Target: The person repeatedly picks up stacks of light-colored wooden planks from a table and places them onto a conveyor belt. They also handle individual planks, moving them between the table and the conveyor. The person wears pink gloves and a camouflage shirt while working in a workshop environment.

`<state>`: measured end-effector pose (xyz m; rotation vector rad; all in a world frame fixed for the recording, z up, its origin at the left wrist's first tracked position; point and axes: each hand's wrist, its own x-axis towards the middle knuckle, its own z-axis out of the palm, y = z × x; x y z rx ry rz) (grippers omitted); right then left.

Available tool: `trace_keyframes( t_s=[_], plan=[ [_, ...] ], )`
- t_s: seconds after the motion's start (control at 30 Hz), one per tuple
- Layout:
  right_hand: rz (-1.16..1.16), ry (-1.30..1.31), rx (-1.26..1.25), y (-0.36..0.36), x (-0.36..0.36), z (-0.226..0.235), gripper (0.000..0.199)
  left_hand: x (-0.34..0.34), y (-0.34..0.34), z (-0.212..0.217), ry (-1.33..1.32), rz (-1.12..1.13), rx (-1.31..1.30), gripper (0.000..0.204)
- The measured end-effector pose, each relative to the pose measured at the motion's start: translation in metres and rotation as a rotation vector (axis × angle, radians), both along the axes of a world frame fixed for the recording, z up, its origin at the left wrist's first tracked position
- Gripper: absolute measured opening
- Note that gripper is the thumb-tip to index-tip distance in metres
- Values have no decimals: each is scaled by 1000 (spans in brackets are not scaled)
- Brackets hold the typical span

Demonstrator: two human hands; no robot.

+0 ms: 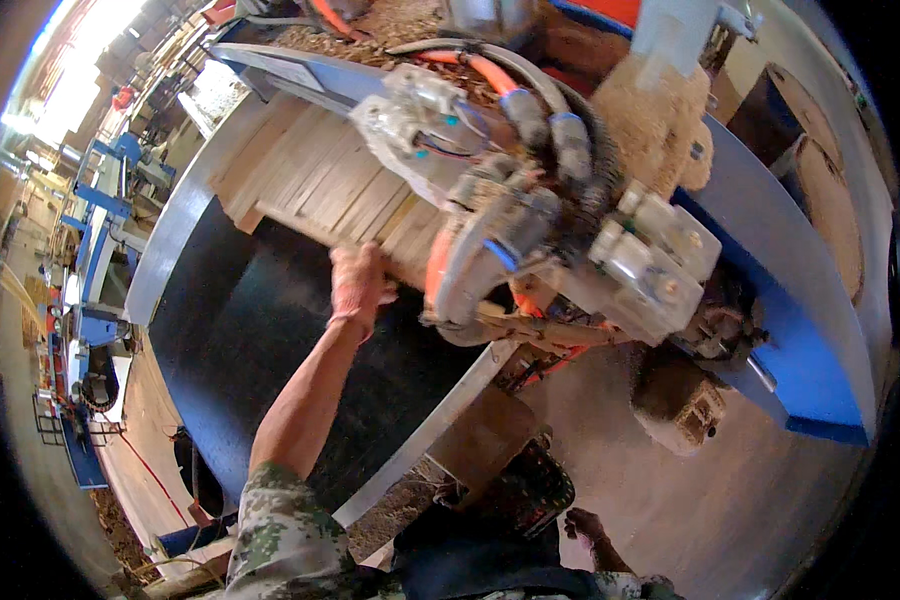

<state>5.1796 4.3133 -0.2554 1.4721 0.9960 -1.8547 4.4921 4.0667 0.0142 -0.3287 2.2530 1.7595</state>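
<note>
Item: left hand (360, 283), reaching far from a camouflage sleeve (280, 530), fingers curled over the near edge of a batch of pale wooden slats (320, 175). The slats lay side by side on a black conveyor belt (260, 330), their near ends ragged; the grip on the edge looked suited to squaring or steadying them against the machine.

Item: right hand (588, 528), low at the near edge, well apart from the slats, above the concrete floor (690, 500). Fingers seemed loosely spread and held nothing; small and dark, so not certain.

Item: machine head (560, 240), just right of the left hand, hung with orange and grey hoses (515, 95) and pale valve blocks (655, 255), crusted with sawdust (650, 120). It overhung the slats and crowded the hand's right side.

Item: blue steel frame (810, 340), right; curved grey belt rail (170, 230), left.

Item: further blue machinery (95, 230), far left, beneath bright windows.
</note>
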Motion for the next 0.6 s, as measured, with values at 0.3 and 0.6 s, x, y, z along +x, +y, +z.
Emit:
trace_keyframes(
  t_s=[0.3, 0.6],
  plan=[
    [-404, 310, -418, 30, 19, -14, 18, -132, 140, -62, 12, 66, 522, 34],
    [-345, -57, 131, -39, 51, 100, 26, -178, 196, -110, 24, 281, 969, 28]
  ],
)
